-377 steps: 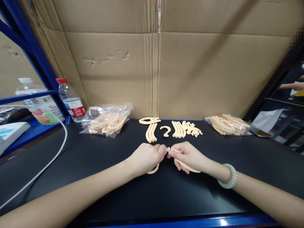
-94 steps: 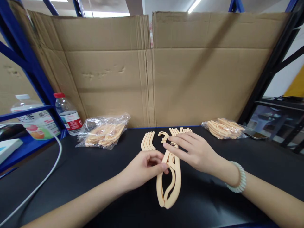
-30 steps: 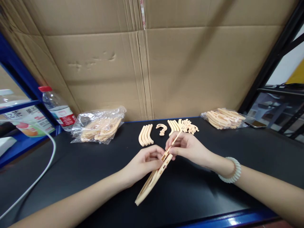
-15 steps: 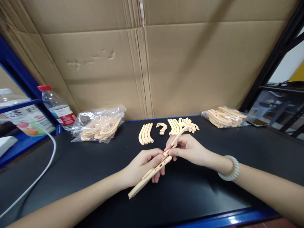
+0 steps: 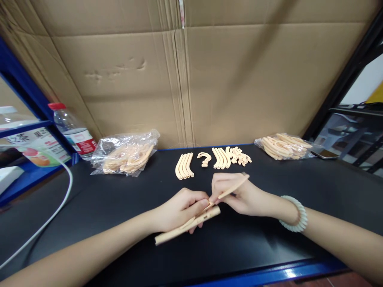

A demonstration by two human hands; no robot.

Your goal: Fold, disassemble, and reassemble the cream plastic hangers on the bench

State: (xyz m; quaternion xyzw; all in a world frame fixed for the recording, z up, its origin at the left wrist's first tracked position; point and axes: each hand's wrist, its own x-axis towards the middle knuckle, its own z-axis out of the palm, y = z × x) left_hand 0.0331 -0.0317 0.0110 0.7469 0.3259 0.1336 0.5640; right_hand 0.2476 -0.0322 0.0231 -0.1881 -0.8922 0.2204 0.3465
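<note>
My left hand (image 5: 184,211) is closed around a long beige plastic bar (image 5: 170,236) with slots near its right end, held slanting above the table. A slimmer beige piece lies along the bar under my left thumb. My right hand (image 5: 236,193) pinches a thin, slightly curved beige plastic strip (image 5: 235,186), its upper end pointing up to the right. The fingertips of both hands nearly meet by the slotted end of the bar. Fingers hide where the pieces come together, so I cannot tell whether they are joined.
On the black table (image 5: 134,255) stand rows of curved beige pieces (image 5: 184,166), a beige hook (image 5: 204,158) and a small pile (image 5: 241,156). Clear bags of parts (image 5: 128,155) lie left and right (image 5: 284,146). A phone (image 5: 326,154), bottle (image 5: 73,129) and white cable (image 5: 64,199) flank them.
My right hand has moved slightly down and turned, bringing the thin strip lower and to the right. The bar in my left hand has tilted flatter.
</note>
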